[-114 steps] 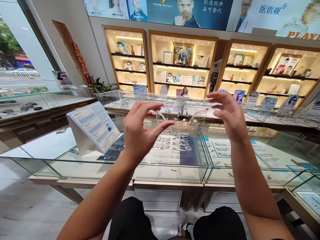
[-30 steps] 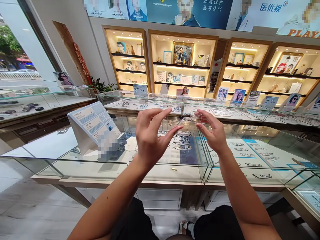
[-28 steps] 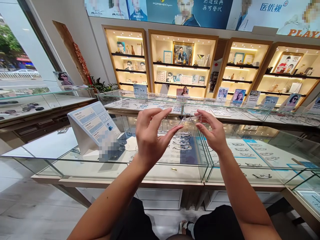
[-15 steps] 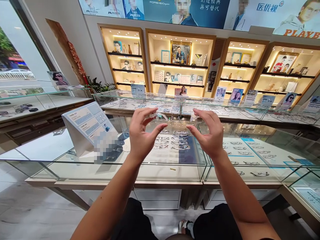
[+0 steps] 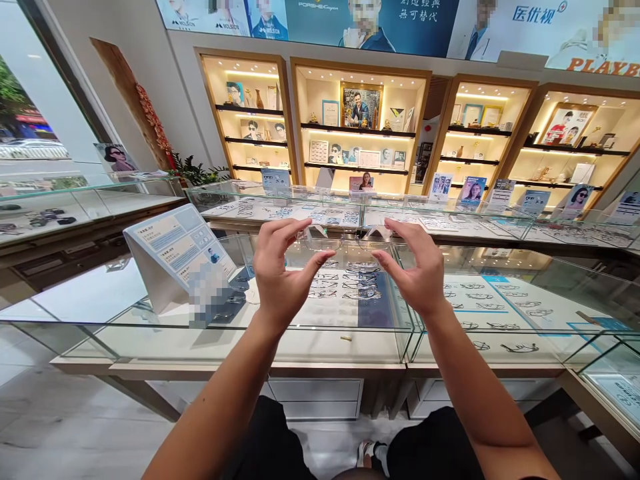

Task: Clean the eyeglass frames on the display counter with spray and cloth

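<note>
A pair of thin-framed eyeglasses (image 5: 324, 241) with clear lenses is held up in the air between my two hands, above the glass counter. My left hand (image 5: 285, 267) grips its left side, the fingers along the top and the thumb below. On the other side my right hand (image 5: 416, 267) grips the frame in the same way. Light glints off the lenses. Exactly where the fingertips meet the frame is hard to make out. Below the hands, rows of eyeglasses (image 5: 361, 280) lie inside the glass display case (image 5: 320, 340).
A folded white and blue sign (image 5: 175, 250) stands on the counter to the left. More glasses lie in the right-hand case (image 5: 480, 297). Another glass counter (image 5: 300, 200) runs behind, with lit shelves (image 5: 360, 120) against the wall. A small gold-coloured piece (image 5: 345, 338) lies near the front.
The eyeglasses have tilted slightly, and their lenses now show more openly between my hands. Both hands have shifted a little to the left.
</note>
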Tool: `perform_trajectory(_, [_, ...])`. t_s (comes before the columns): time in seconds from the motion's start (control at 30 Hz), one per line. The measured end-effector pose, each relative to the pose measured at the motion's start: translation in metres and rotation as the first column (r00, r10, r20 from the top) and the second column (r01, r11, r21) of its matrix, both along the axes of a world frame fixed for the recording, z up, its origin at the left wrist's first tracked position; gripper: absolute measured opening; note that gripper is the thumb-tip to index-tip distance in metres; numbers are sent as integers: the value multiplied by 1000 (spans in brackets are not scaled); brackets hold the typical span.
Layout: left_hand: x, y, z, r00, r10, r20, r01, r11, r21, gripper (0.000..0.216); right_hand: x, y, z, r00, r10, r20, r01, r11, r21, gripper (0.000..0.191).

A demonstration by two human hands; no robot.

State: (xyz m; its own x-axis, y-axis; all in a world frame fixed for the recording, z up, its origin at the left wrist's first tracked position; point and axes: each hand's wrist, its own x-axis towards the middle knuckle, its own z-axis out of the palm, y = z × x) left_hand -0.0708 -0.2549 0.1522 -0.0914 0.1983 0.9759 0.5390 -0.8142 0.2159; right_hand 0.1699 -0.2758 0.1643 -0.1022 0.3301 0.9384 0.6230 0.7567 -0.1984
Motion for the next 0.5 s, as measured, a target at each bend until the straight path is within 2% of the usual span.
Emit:
perform_trajectory(0.17, [0, -5, 1, 999, 40, -26, -41, 999, -6, 54, 1, 1, -1, 999, 46, -25, -46, 999, -6, 46])
perform_trajectory(0.33, [0, -10, 2, 997, 61, -42, -61, 998, -5, 55, 1, 0, -3, 994, 88, -71, -93, 993, -77, 45])
perform_trajectory(0.5, [-2, -10, -13, 999, 44, -29, -44, 999, -10, 57, 2, 0, -23, 945, 176, -276, -222, 964, -148, 49])
